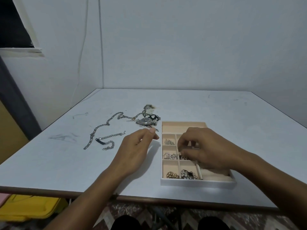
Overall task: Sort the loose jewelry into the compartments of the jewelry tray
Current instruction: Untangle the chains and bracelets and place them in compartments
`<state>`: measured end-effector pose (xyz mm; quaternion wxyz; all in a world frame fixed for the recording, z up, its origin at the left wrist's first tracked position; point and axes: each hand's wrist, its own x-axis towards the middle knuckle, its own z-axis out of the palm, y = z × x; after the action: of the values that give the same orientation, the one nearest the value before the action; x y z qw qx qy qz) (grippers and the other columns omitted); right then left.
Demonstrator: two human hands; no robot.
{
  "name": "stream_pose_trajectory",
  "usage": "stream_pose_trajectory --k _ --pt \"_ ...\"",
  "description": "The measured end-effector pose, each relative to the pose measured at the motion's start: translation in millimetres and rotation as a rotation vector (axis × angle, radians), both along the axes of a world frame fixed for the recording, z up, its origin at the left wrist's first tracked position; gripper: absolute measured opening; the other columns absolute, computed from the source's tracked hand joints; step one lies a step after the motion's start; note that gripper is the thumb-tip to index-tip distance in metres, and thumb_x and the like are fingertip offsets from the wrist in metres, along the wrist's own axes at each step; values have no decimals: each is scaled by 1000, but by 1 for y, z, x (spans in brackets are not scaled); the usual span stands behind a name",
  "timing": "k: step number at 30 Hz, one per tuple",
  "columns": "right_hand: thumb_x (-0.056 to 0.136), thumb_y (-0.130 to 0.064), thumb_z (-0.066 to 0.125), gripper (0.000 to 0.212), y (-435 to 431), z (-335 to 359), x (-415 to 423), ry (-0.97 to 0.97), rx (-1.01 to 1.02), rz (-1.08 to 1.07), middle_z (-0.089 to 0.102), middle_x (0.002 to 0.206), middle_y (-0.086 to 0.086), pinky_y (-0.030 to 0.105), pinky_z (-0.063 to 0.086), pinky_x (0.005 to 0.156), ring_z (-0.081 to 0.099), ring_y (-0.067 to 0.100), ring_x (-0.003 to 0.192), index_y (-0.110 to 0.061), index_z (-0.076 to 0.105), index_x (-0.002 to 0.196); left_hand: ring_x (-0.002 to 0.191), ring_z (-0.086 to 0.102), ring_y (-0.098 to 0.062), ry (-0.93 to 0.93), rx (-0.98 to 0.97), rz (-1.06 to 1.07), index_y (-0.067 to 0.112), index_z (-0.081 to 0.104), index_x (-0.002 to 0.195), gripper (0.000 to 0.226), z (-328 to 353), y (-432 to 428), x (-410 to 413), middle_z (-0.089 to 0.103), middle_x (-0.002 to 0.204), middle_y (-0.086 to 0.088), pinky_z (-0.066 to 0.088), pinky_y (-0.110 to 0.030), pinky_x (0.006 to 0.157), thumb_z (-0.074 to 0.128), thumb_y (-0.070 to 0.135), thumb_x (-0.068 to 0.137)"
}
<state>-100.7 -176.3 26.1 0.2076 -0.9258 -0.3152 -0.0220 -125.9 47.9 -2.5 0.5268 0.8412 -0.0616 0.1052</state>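
Observation:
The cream jewelry tray [197, 183] lies on the table's right side. Its small compartments hold pins [169, 141], silver rings [169, 156], a gold filigree piece [172, 175] and a pearl cluster [188, 174]. My right hand [207, 148] hovers over the tray, its curled fingertips bunched down among dark pieces in the middle compartment. Whether they hold anything is hidden. My left hand [137, 146] is left of the tray, with thumb and forefinger pinching a small silver piece [156, 129]. Loose on the table are a watch [146, 122], a long chain [106, 127] and a bracelet [108, 141].
The tray's long top compartment [182, 127] holds nothing. More small pieces lie in a pile [148, 107] behind the watch. The table's front edge [149, 199] is close to my body. A yellow bin [29, 206] sits on the floor at the left.

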Motion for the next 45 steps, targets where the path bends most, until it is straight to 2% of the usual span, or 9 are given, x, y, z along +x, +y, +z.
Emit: stream_pose_trajectory --k 8,15,20,24,31,35,38,43,45 --pt "86 -27 67 6 21 27 14 67 -27 0 62 85 -15 23 48 74 59 2 80 -29 71 83 91 55 14 -60 99 18 30 70 87 35 1 7 10 67 93 18 36 -1 69 41 49 94" --pt "90 -27 62 16 26 29 7 166 -328 107 55 87 -20 16 42 79 50 -1 87 -28 74 101 91 56 12 -91 153 -22 22 71 90 34 -3 10 10 68 93 16 34 1 70 43 42 97" --pt "92 -23 60 11 26 26 9 192 -315 118 62 97 -6 32 47 86 56 10 93 -22 70 95 91 56 10 -94 168 -28 25 71 91 35 -2 7 9 68 93 16 36 -2 72 42 44 96" --pt "94 -23 58 10 14 28 9 163 -202 82 57 91 -12 29 48 84 56 6 89 -23 67 92 91 57 8 -93 181 -35 24 71 93 37 -4 9 7 68 95 15 36 -1 72 41 45 96" --pt "89 -26 65 15 6 30 10 176 -334 45 60 99 -13 25 47 86 54 3 94 -28 70 104 92 56 9 -111 208 -48 22 71 95 37 -3 7 7 67 95 15 36 -1 72 41 43 97" --pt "88 -25 65 11 12 30 14 161 -324 41 61 90 -15 25 49 81 56 2 87 -29 70 97 92 56 8 -113 221 -55 21 71 95 37 -3 10 7 67 95 15 37 -3 73 41 43 97" --pt "88 -25 64 8 23 35 21 170 -254 51 68 84 -13 28 52 78 61 2 79 -29 70 89 91 57 3 -119 232 -37 21 70 93 35 -2 17 9 67 94 13 42 -15 78 43 43 97" --pt "88 -26 64 10 63 37 45 109 -192 104 68 91 -11 28 50 81 62 8 86 -28 68 97 83 51 0 -175 429 32 26 67 94 15 4 32 24 63 95 15 35 -8 71 55 34 93" --pt "88 -27 65 19 82 34 59 82 -170 106 65 97 -10 26 48 82 60 10 90 -27 66 107 85 54 -7 -208 511 68 27 66 94 13 6 42 33 64 97 11 36 -14 71 55 33 91"
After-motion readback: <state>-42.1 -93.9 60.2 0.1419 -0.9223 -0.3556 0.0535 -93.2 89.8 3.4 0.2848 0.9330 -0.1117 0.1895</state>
